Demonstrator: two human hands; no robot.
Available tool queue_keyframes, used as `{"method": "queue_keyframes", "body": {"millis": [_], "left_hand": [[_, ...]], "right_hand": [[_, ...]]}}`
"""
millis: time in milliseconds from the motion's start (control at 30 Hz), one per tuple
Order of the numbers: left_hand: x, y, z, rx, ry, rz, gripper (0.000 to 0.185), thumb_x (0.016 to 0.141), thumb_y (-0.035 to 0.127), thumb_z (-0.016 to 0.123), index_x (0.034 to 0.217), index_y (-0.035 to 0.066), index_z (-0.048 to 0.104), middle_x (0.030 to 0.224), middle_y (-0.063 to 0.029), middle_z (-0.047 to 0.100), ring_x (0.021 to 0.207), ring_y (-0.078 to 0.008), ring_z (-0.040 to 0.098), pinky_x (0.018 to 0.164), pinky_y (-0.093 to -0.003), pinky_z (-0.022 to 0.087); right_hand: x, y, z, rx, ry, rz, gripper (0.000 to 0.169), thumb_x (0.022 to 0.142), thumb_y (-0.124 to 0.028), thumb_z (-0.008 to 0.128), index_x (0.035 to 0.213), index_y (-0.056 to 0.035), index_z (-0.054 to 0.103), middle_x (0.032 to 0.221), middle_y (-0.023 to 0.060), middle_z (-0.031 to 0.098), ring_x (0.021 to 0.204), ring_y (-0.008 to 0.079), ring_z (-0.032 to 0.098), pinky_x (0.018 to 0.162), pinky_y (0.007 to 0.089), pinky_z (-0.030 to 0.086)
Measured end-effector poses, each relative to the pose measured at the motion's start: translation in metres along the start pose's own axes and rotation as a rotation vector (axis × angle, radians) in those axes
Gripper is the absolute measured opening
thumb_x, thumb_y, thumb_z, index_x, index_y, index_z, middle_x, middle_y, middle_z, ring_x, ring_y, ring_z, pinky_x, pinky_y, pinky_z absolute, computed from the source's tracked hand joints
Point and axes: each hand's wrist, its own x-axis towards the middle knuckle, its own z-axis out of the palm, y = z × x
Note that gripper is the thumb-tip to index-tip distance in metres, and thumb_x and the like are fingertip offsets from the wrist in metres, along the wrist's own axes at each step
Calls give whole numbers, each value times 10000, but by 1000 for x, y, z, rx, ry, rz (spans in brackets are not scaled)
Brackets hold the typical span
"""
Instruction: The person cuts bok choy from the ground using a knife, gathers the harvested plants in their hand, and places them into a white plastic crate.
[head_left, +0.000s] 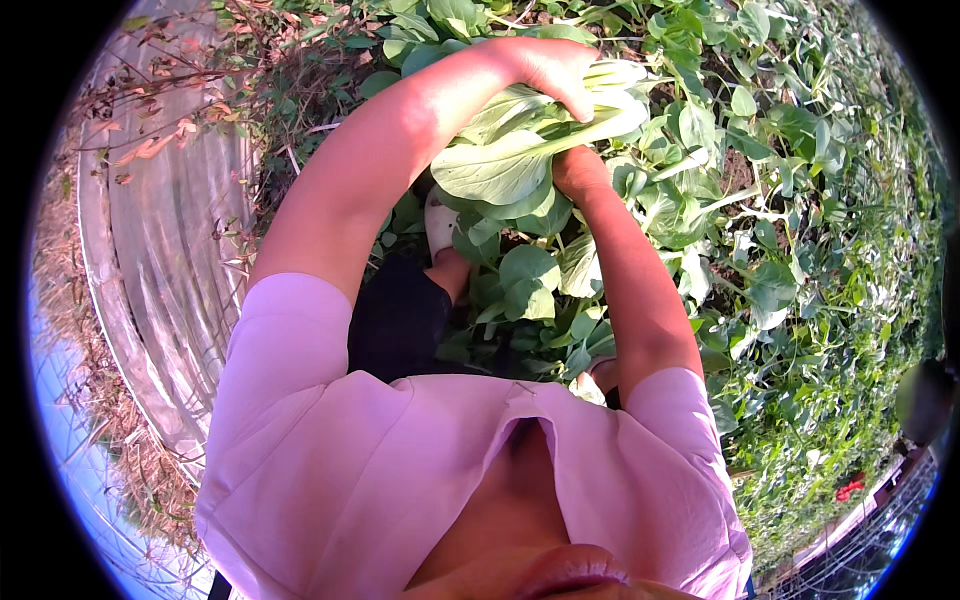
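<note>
A bunch of leafy greens with pale stalks, resembling bok choy (491, 169), lies across both hands at the top centre, its pale stalk ends pointing right. My left hand (559, 71) is closed over the stalks from above, thumb on the near side. Beneath the stalks, my right hand (581, 169) meets the bunch from the near side; the leaves and stalks hide its fingers, so its grip is not visible. More low leafy plants (529, 281) grow in the soil just below the bunch.
A weathered sheet or board edging (172, 225) curves along the left, with reddish twigs (172, 135) over it. Dense green plants (825, 300) cover the right side. My shoe (441, 221) stands among leaves. A small red thing (850, 487) lies at far lower right.
</note>
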Motion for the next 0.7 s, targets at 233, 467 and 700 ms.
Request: {"method": "queue_keyframes", "body": {"millis": [233, 467, 700], "left_hand": [[-32, -75, 3, 213, -102, -353, 567, 519, 210, 699, 1001, -32, 526, 996, -163, 562, 902, -265, 560, 771, -326, 447], [-68, -57, 40, 434, -56, -418, 717, 584, 156, 699, 1209, -41, 408, 1411, -191, 145, 1031, -314, 523, 890, -329, 427], [-72, -51, 51, 474, -59, -459, 692, 626, 163, 732, 1217, -6, 413, 1419, -174, 140, 1044, -309, 522, 876, -341, 440]], "right_hand": [[-6, 49, -19, 275, 344, 37, 403, 771, -185, 459, 1164, -114, 509, 1041, 205, 574, 977, 346, 544, 854, 395, 418], [-46, 41, -8, 953, 198, 19, 382, 782, -102, 538, 1161, -57, 517, 675, -12, 514, 558, 48, 442, 522, 194, 384], [3, 10, 6, 376, 278, -56, 351, 792, -196, 462, 1109, -58, 525, 965, 229, 582, 934, 390, 536, 822, 398, 419]]}}
